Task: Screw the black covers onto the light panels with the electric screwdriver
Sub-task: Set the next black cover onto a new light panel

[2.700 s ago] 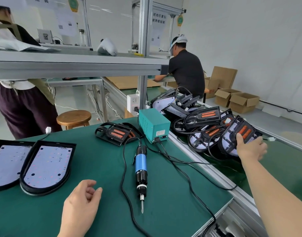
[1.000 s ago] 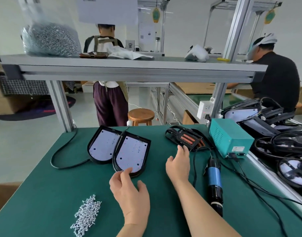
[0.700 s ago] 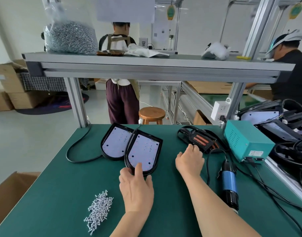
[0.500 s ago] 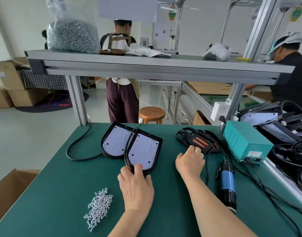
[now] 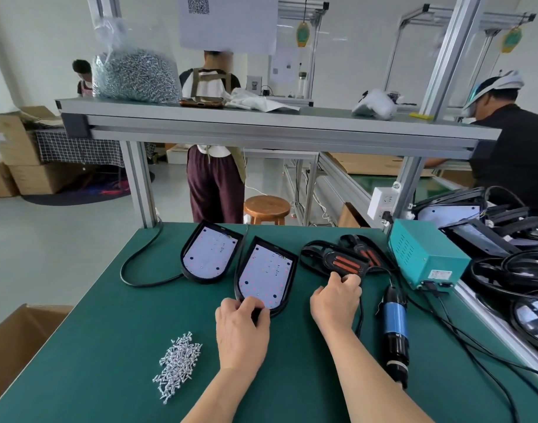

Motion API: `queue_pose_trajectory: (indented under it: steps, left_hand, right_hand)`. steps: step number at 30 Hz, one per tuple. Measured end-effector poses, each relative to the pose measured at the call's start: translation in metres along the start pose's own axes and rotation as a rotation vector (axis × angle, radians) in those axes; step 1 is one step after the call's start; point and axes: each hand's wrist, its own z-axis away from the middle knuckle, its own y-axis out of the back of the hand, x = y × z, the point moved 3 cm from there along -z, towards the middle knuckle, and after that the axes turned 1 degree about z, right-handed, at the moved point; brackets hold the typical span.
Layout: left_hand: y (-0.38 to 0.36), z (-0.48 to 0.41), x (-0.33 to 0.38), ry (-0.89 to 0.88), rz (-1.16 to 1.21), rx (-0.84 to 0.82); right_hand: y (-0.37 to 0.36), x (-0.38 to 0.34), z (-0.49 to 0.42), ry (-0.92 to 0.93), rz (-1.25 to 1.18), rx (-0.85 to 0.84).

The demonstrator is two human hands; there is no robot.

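Observation:
Two light panels lie on the green bench: the far one [image 5: 209,255] flat, the near one [image 5: 266,275] with its rounded end toward me. My left hand [image 5: 241,329] grips that rounded near end, fingers curled over its black rim. A black cover with orange strips [image 5: 341,263] lies to the right of the panels, a second cover [image 5: 364,248] behind it. My right hand [image 5: 336,300] pinches the near edge of the front cover. The electric screwdriver [image 5: 394,323] with a blue body lies on the bench to the right of my right hand. A heap of loose screws [image 5: 177,363] sits front left.
A teal power box [image 5: 423,254] stands at the right, cables trailing across the bench. Stacked lamps [image 5: 512,264] fill the conveyor beyond. An aluminium shelf [image 5: 261,129] overhead carries a bag of screws [image 5: 135,76]. Other people stand behind; a cardboard box [image 5: 14,337] sits lower left.
My right hand came back from the lamps on the conveyor to the black cover and now pinches its edge. My left hand moved up onto the near panel's end and curled round it.

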Motion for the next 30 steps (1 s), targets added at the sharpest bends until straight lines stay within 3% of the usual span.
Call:
queue_pose_trajectory:
  steps: [5,13,19,22,25,30]
  left_hand:
    - [0.004,0.015,-0.002,-0.086,-0.049,-0.065]
    - [0.013,0.058,0.001,-0.197,0.012,-0.104]
    - [0.029,0.045,0.0,-0.084,0.215,0.205]
    - [0.025,0.027,-0.002,0.099,0.343,0.062]
    - [0.018,0.009,0.0,0.085,0.253,-0.067]
    - [0.013,0.002,-0.004,0.14,0.185,-0.11]
  right_hand:
    - [0.004,0.0,0.005,0.045,0.12,0.002]
    - [0.004,0.005,0.005,-0.018,0.003,0.076]
    - [0.004,0.007,0.003,0.002,-0.151,0.107]
    - [0.006,0.011,0.002,-0.014,-0.276,0.129]
    - [0.008,0.013,0.003,0.002,-0.351,0.154]
    - [0.017,0.014,0.004,0.026,-0.528,0.297]
